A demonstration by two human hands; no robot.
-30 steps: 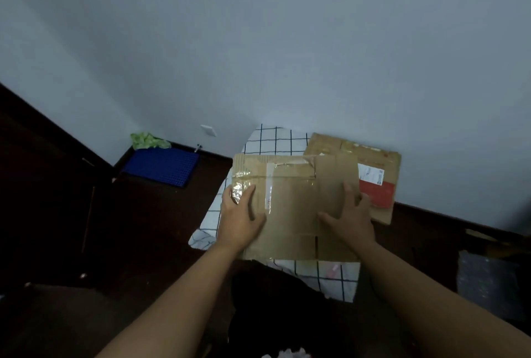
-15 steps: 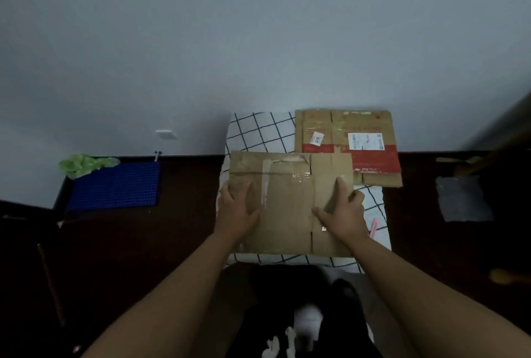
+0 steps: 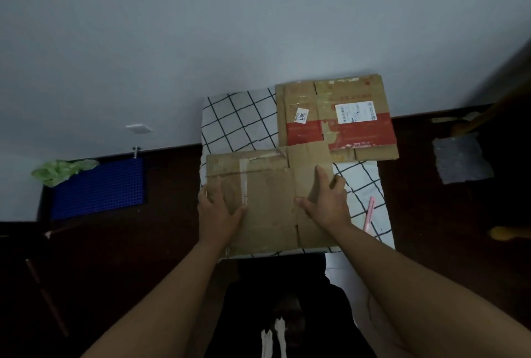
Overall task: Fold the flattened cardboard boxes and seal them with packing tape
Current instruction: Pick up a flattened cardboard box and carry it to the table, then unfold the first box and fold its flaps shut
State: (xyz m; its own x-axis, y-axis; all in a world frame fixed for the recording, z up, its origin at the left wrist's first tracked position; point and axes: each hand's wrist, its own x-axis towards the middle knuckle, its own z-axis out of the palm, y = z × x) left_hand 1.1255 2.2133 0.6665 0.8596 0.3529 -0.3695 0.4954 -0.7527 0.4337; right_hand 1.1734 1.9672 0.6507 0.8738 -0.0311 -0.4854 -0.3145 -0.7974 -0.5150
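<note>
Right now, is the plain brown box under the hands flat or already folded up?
Still flat: plain brown box lies on the checked cloth, left hand and right hand on it.

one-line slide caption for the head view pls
Both hands, left and right, press a flattened box on a checked cloth; a second flat box lies behind.

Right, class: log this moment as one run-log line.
stage: box unfolded | left hand: flat on flattened box | right hand: flat on it | second box: behind, untouched | tape roll: unseen
</note>
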